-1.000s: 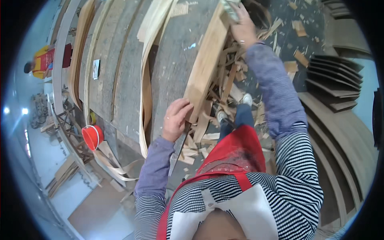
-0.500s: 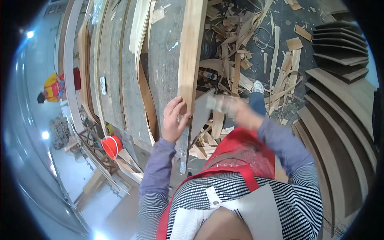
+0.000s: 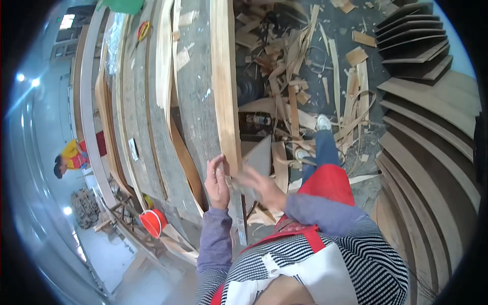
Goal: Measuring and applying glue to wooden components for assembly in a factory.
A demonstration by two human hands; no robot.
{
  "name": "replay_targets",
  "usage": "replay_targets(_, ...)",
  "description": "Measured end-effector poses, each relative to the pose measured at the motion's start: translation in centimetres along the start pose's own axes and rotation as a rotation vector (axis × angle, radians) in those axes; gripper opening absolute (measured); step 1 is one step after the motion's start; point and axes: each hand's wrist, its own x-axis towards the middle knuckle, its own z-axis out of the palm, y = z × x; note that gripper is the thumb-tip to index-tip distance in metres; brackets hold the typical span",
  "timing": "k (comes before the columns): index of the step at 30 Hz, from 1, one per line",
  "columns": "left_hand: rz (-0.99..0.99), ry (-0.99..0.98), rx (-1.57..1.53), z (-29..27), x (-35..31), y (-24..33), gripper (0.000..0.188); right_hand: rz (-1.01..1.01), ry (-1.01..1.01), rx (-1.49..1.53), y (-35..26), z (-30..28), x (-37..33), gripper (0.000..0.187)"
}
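Observation:
A long pale wooden board (image 3: 223, 76) lies along the right edge of the workbench, its near end toward me. At that end is my left hand (image 3: 217, 185), fingers against the board's left side and thumb by the end, closed on it. My right hand (image 3: 262, 187) is beside the same end, on the right. Motion smears its fingers, and whatever they may hold cannot be made out.
Wood strips (image 3: 185, 155) lie on the grey plank workbench (image 3: 195, 119). Offcuts (image 3: 358, 56) litter the floor at right, beside stacked curved panels (image 3: 417, 168). A red bucket (image 3: 153, 222) stands at left; a person in yellow (image 3: 71, 155) is farther off.
My right hand, which held a small pale block away from the board, has swung left to the board's near end. My view has shifted, and the left hand's fingers are straighter.

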Motion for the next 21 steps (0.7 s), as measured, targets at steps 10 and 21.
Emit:
replay_targets(10, 0.248, 0.143, 0.657, 5.7, 5.8, 3.8, 0.064, -0.108, 0.764, -0.308, -2.2, -15.0, 13.8, 0.057)
replay_targets(21, 0.005, -0.036, 0.732, 7.3, 8.4, 3.2, 0.077, -0.221, 0.793, -0.125, 0.0, -27.5, 37.6, 0.073)
